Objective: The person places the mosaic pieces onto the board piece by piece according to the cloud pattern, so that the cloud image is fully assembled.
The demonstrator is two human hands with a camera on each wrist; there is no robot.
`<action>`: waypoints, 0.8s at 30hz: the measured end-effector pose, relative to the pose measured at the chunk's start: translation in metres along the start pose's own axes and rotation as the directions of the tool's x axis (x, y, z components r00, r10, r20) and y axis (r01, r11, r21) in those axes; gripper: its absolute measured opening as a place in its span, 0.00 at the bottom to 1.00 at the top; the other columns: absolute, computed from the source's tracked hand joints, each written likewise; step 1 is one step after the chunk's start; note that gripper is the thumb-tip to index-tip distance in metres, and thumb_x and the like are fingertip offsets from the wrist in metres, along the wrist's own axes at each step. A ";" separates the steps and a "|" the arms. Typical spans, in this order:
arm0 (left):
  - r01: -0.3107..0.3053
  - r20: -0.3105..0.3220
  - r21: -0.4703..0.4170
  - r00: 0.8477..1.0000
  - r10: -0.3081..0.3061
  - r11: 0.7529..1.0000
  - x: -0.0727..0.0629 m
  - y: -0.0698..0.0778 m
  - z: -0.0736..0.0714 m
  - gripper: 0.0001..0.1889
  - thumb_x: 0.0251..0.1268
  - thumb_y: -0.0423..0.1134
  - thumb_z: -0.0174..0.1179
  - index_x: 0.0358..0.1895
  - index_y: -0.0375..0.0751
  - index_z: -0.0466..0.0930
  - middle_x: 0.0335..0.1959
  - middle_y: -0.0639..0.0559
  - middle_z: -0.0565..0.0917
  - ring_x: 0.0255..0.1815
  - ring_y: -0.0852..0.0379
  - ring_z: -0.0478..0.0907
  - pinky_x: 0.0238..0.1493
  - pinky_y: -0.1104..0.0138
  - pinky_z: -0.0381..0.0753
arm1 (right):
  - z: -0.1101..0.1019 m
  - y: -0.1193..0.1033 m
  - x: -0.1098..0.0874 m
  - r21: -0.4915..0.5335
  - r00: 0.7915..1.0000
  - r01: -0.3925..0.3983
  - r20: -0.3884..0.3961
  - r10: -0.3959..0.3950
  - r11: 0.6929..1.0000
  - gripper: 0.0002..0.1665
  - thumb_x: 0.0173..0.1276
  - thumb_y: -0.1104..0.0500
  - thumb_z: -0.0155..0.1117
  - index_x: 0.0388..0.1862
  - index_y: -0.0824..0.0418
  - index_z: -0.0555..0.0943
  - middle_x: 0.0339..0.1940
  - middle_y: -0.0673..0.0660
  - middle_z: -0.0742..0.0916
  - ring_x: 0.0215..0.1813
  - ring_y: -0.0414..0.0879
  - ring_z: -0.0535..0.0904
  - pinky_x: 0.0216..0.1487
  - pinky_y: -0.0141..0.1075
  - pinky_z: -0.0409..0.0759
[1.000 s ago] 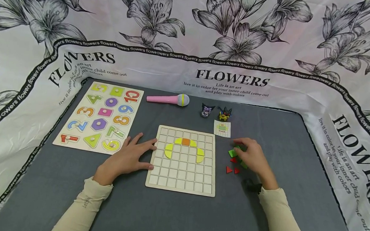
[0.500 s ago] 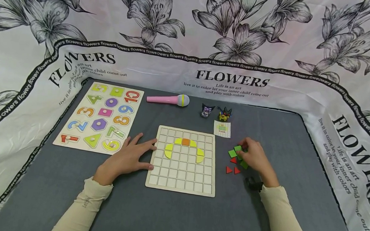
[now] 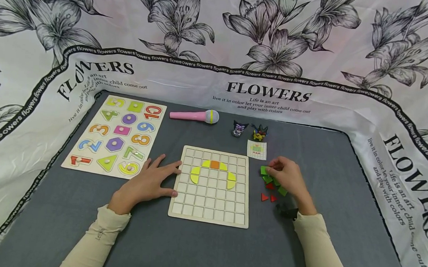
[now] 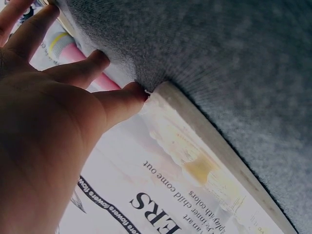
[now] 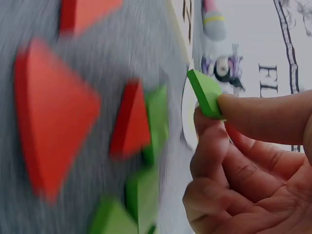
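At the left of the frame the number board [image 3: 66, 165] lies untouched, and beside it the left hand [image 3: 148, 183], fingers spread and grasping nothing, rests its index fingertip and thumb against the left edge of the grid board [image 3: 209, 203], as it did a second ago. Yellow quarter pieces [image 3: 195, 174] and an orange square [image 3: 214, 164] sit unchanged in the board's upper cells at centre frame. Right of centre is what has changed: the right hand [image 3: 287, 176], over the pile half a second ago, has shifted toward the board and pinches a green square [image 5: 207, 95] between thumb and finger, raised clear of the counter [image 3: 208, 252] in the right wrist view. Other green squares [image 3: 282, 190] and three red triangles [image 3: 264, 197] lie loose beneath. For the pattern work, one piece seems picked out, though not yet placed.
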State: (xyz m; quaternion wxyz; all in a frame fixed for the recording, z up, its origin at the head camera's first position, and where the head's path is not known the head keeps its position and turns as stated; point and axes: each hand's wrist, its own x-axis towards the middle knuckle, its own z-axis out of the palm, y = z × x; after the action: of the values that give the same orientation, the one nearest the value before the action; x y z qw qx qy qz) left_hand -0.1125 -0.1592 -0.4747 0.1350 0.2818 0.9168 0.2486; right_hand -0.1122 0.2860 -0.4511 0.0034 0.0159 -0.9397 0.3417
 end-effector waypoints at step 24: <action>0.020 0.016 -0.002 1.000 -0.020 1.000 0.003 -0.002 0.000 0.37 0.64 0.56 0.77 0.74 0.49 0.79 0.83 0.48 0.67 0.86 0.27 0.44 0.77 0.26 0.37 | 0.062 -0.066 0.018 0.247 0.977 0.083 0.170 -0.127 0.966 0.02 0.74 0.66 0.71 0.42 0.65 0.86 0.36 0.55 0.88 0.40 0.49 0.85 0.41 0.41 0.81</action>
State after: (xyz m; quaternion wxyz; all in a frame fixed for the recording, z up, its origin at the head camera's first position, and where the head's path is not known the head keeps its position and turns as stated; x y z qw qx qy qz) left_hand -0.1158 -0.1590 -0.4762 0.1449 0.2744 0.9183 0.2458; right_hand -0.1275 0.1953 -0.4562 -0.0675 0.0977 -0.8860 0.4483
